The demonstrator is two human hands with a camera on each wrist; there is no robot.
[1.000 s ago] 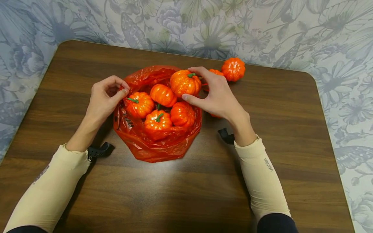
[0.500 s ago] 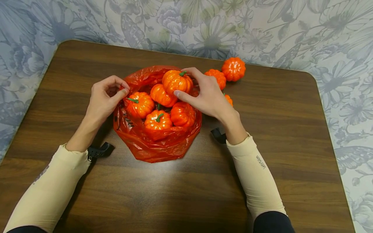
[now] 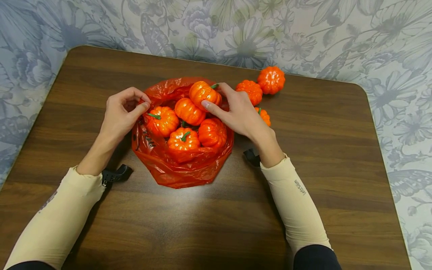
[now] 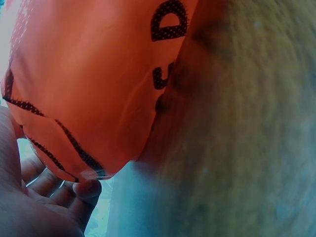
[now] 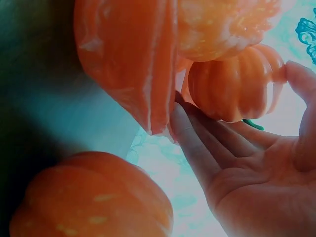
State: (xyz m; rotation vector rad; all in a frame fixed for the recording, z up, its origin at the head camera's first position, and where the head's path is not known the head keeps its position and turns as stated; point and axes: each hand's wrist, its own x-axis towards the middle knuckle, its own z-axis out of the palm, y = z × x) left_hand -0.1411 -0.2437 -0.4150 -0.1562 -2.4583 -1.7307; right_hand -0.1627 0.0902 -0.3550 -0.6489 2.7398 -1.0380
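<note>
A red plastic bag (image 3: 183, 174) stands wide-mouthed on the table, several small orange pumpkins (image 3: 163, 122) inside it. My left hand (image 3: 118, 112) pinches the bag's left rim between thumb and fingers; in the left wrist view the bag wall (image 4: 98, 89) with black print hangs beside that hand. At the back right of the bag's mouth, my right hand (image 3: 241, 112) holds another pumpkin (image 3: 203, 93), its green stem pointing right. It overlaps a pumpkin (image 3: 189, 111) in the bag. The right wrist view has the thumb on one side of the held pumpkin (image 5: 234, 84) and fingers under it.
Right of the bag lie three more pumpkins: one at the table's back edge (image 3: 271, 80), one beside it (image 3: 249, 92), and one partly hidden behind my right wrist (image 3: 264, 117). A floral-papered wall (image 3: 246, 41) rises behind the wooden table (image 3: 337, 150).
My right hand has carried its pumpkin left, further over the bag, and the pumpkin has tilted so its stem points right. The left hand has stayed at the rim.
</note>
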